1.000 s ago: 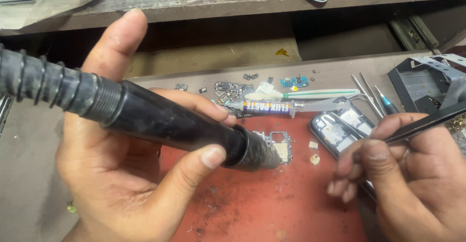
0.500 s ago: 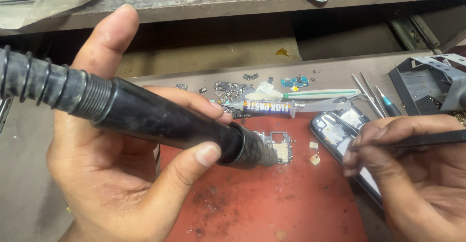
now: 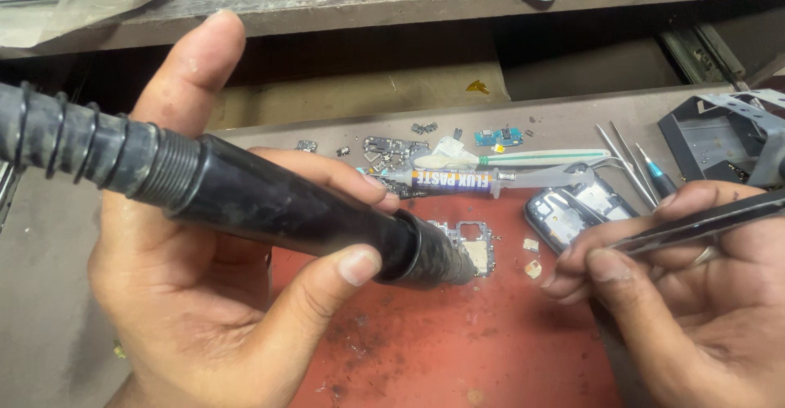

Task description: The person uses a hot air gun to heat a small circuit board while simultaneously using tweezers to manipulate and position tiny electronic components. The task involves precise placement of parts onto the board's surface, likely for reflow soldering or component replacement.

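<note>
Black ribbed hot-air wand (image 3: 245,199) gripped in left hand (image 3: 204,293), nozzle over bare circuit board (image 3: 473,248) on red mat (image 3: 458,351); right hand (image 3: 695,293) pinching dark tweezers (image 3: 703,224); beyond, flux syringe (image 3: 474,181), open phone shell (image 3: 572,212), scattered metal parts (image 3: 384,148)

Black hot-air wand (image 3: 270,204) over circuit board (image 3: 473,246) (red mat).

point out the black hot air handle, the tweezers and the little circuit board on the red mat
Black hot air handle (image 3: 278,204), head view, on the middle of its barrel.
Tweezers (image 3: 703,224), head view, on the dark shaft above the fingers.
Circuit board (image 3: 477,247), head view, on its bare part right of the nozzle.
</note>
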